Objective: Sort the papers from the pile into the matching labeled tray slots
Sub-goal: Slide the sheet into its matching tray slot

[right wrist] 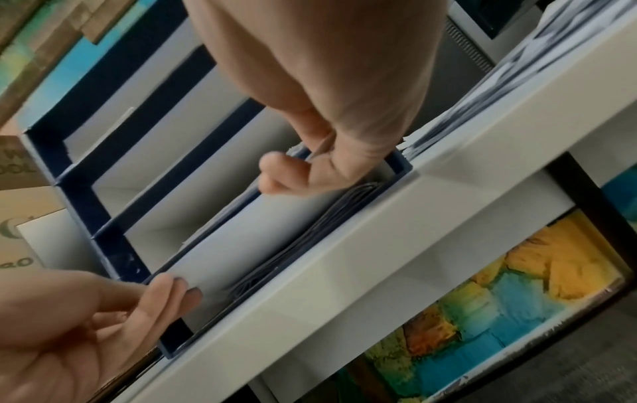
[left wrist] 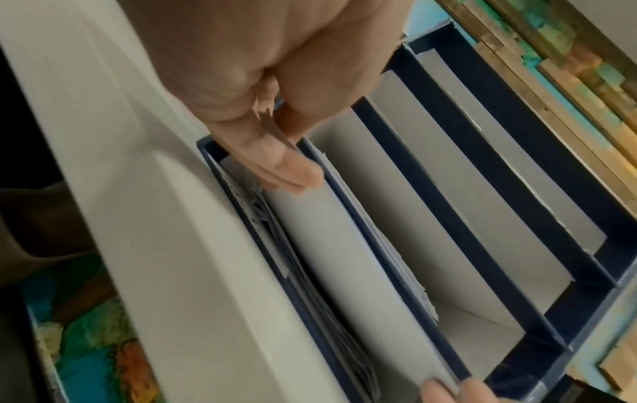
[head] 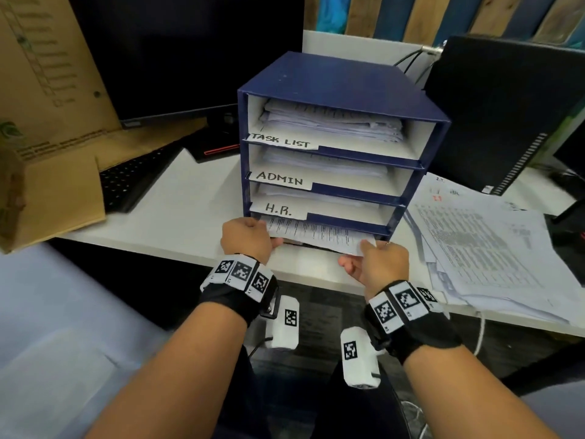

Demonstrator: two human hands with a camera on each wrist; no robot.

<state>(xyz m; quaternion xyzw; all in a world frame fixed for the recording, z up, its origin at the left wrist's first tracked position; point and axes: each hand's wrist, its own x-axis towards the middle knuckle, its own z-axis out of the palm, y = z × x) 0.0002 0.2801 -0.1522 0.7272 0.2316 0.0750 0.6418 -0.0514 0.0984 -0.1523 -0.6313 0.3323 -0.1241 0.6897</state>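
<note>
A blue tray organizer (head: 332, 80) stands on the white desk, with slots labelled TASK LIST (head: 281, 141), ADMIN (head: 280, 179) and H.R. (head: 278, 210). A printed sheet (head: 316, 232) lies partly inside the bottom slot, whose label is hidden. My left hand (head: 269, 239) pinches the sheet's left corner and my right hand (head: 364, 248) pinches its right corner. In the left wrist view my left hand (left wrist: 293, 174) pinches the sheet (left wrist: 344, 259) at the slot mouth. From the right wrist, my right hand (right wrist: 293, 174) pinches the sheet (right wrist: 248, 245) above older papers (right wrist: 310, 240).
The paper pile (head: 493, 248) spreads over the desk right of the organizer. A black computer case (head: 506, 115) stands behind it. To the left are a monitor (head: 190, 52), a keyboard (head: 133, 179) and a cardboard box (head: 47, 122). The desk's front edge (head: 316, 277) runs under my hands.
</note>
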